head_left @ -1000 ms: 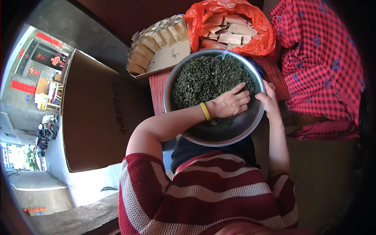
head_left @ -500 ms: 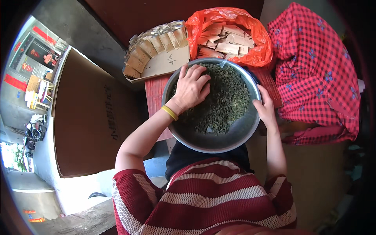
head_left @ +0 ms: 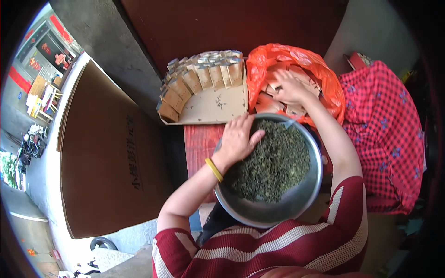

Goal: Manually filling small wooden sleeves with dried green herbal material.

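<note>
- The left hand (head_left: 237,140), with a yellow band (head_left: 214,170) at its wrist, lies across the upper-left rim of a round metal bowl (head_left: 259,214); its grip is unclear.
- Dark green dried leaves (head_left: 276,164) fill much of the bowl.
- The right hand (head_left: 293,87) reaches into an orange-red plastic bag (head_left: 330,99), over flat paper pieces (head_left: 296,110); whether it grasps any is hard to tell.
- Left of the bag, brown paper packets (head_left: 215,76) stand in rows along a cardboard tray (head_left: 215,105).
- The tray sits on a reddish table (head_left: 200,144).
- A large cardboard box (head_left: 104,171) stands at left, a red checked cloth (head_left: 384,134) at right.
</note>
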`<state>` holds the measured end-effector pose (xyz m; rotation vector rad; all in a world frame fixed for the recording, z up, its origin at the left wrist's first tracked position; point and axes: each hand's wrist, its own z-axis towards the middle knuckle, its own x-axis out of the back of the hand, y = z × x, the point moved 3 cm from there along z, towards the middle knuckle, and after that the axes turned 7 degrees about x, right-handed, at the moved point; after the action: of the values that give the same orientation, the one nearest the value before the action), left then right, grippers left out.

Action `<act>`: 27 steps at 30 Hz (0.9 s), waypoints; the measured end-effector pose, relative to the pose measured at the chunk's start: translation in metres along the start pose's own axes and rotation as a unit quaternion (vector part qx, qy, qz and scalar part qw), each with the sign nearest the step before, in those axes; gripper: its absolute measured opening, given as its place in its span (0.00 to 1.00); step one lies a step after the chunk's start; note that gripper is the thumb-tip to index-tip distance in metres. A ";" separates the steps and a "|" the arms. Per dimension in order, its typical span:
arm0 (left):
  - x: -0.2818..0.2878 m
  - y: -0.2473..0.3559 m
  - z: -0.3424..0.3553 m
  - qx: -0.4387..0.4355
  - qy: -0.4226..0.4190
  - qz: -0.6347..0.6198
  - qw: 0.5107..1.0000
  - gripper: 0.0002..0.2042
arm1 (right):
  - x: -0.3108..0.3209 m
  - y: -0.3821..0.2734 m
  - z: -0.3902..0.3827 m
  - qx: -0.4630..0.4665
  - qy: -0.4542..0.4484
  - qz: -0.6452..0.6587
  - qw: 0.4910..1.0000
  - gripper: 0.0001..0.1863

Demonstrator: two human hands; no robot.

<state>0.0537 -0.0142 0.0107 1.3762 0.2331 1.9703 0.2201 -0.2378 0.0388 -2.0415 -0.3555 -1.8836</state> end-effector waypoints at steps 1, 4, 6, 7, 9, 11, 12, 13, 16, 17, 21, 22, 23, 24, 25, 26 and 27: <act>0.001 0.000 -0.001 -0.001 -0.005 0.001 1.000 0.29 | -0.008 -0.004 0.012 0.029 -0.034 -0.054 0.998 0.56; 0.006 0.003 -0.003 0.017 -0.026 0.009 0.999 0.30 | -0.021 -0.021 0.040 0.102 -0.109 -0.246 0.958 0.53; 0.007 0.005 -0.002 0.025 -0.031 0.012 0.999 0.30 | -0.029 -0.012 0.059 0.102 -0.115 -0.271 0.950 0.52; 0.007 0.005 -0.001 0.030 -0.038 0.018 0.999 0.30 | -0.034 -0.008 0.067 0.101 -0.119 -0.293 0.943 0.51; 0.007 0.006 0.004 0.036 -0.044 0.006 0.998 0.30 | -0.036 0.007 0.080 0.075 -0.104 -0.277 0.952 0.47; 0.005 0.004 0.006 0.038 -0.043 -0.002 0.998 0.31 | -0.044 0.026 0.096 0.040 -0.019 -0.196 0.980 0.45; 0.005 0.004 0.009 0.042 -0.047 -0.002 0.998 0.31 | -0.048 0.032 0.103 0.016 -0.056 -0.215 0.975 0.46; 0.005 0.005 0.013 0.043 -0.052 -0.003 0.998 0.31 | -0.049 0.039 0.107 0.017 -0.061 -0.211 0.975 0.46; 0.006 0.005 0.014 0.050 -0.061 0.002 0.997 0.31 | -0.062 0.043 0.109 0.013 -0.014 -0.148 0.989 0.45; 0.005 0.005 0.016 0.047 -0.055 0.005 0.997 0.31 | -0.066 0.046 0.111 0.016 -0.016 -0.146 0.989 0.45; 0.002 0.003 0.016 0.047 -0.051 0.016 0.997 0.31 | -0.076 0.059 0.121 0.062 0.058 -0.124 0.989 0.41; 0.002 0.005 0.016 0.047 -0.055 0.014 0.997 0.32 | -0.080 0.063 0.124 0.073 0.039 -0.125 0.989 0.41; 0.001 0.005 0.017 0.048 -0.060 0.013 0.997 0.32 | -0.083 0.064 0.126 0.085 0.020 -0.125 0.988 0.40; 0.001 0.005 0.016 0.045 -0.057 0.017 0.997 0.33 | -0.086 0.065 0.125 0.142 0.118 -0.163 0.969 0.34; 0.002 0.005 0.015 0.049 -0.054 0.020 0.997 0.33 | -0.091 0.067 0.130 0.148 0.119 -0.162 0.968 0.34; 0.002 0.005 0.014 0.051 -0.056 0.019 0.997 0.33 | -0.096 0.068 0.135 0.130 0.086 -0.177 0.972 0.30; 0.002 0.006 0.015 0.047 -0.055 0.016 0.997 0.33 | -0.100 0.078 0.140 0.109 0.056 -0.196 0.973 0.26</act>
<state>0.0636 -0.0209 0.0217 1.5541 0.2566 1.9240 0.3696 -0.2469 -0.0761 -1.8085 -0.9510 -2.0582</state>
